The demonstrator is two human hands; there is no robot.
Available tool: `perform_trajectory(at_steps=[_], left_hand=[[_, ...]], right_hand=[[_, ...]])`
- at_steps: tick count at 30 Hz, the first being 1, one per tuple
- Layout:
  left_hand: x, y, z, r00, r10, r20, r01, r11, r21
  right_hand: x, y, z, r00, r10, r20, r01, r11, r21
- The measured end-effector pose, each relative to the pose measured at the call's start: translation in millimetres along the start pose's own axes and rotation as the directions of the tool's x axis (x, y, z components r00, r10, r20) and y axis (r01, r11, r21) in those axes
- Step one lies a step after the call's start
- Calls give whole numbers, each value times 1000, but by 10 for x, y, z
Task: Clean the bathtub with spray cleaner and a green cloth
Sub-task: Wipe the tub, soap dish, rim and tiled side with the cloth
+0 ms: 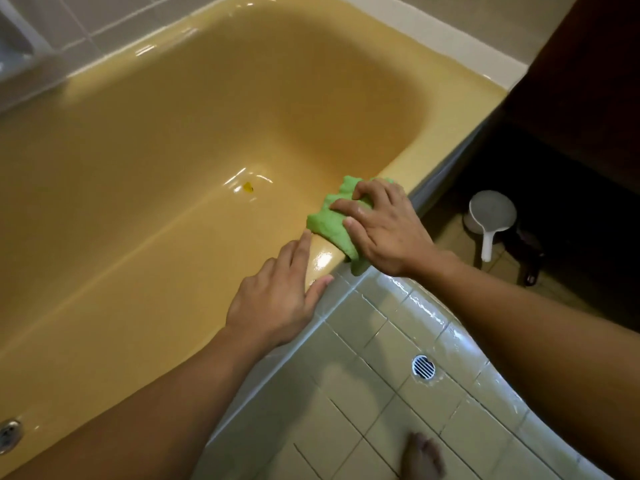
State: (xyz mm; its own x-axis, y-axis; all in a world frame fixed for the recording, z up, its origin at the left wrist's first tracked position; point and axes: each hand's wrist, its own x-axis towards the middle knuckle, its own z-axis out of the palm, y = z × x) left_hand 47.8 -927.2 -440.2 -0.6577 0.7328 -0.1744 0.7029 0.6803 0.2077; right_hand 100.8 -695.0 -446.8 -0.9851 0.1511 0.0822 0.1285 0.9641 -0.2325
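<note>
Green cloth (323, 221) sits bunched on the near rim of the yellow bathtub (322, 261), draped over both sides. The right hand (384, 233) comes in from 4 o'clock of it, bent fingers clamping down on the wad. The left hand (273, 303) lies at 7 o'clock of the cloth, fingers straight and spread flat on the rim, index tip right at the cloth's edge. Further out at 3 o'clock, a white dipper (491, 216) stands on the floor; a floor drain (423, 366) lies at 5 o'clock.

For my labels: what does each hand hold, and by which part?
The right hand grips the green cloth by its bunched top, on the tub rim. The left hand holds nothing.
</note>
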Motion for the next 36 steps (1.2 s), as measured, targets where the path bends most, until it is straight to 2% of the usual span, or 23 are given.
perform_trajectory(at_steps=[2,4,7,12,18,23,28,32,36], left_hand=[[25,3,3,1000,-7,4,7,1000,3],[53,8,14,1000,-6,-7,6,1000,22],[116,62,16,1000,1,-15,0,999,48],[245,158,34,999,-10,-41,13,997,71],[316,202,-16,1000,0,-1,0,999,54],[375,226,-29,999,47,-18,-47,998,49],[446,268,-7,998,63,-30,-61,997,55],[486,301,-3,997,67,-39,-65,996,60],[540,339,-5,997,64,-38,-62,996,58]], right_hand=[[121,187,8,992,126,-14,-126,992,22],[199,390,-28,982,190,6,-190,981,40],[195,463,-100,986,163,35,-163,987,5],[-58,61,26,999,7,53,-6,1000,-15],[86,281,23,999,35,13,-35,999,-27],[357,886,-103,986,166,-18,-167,984,-62],[511,1253,-179,960,278,8,-278,960,-6],[466,1218,-256,978,200,51,-200,980,-22],[282,1066,-257,992,-84,93,96,986,-135]])
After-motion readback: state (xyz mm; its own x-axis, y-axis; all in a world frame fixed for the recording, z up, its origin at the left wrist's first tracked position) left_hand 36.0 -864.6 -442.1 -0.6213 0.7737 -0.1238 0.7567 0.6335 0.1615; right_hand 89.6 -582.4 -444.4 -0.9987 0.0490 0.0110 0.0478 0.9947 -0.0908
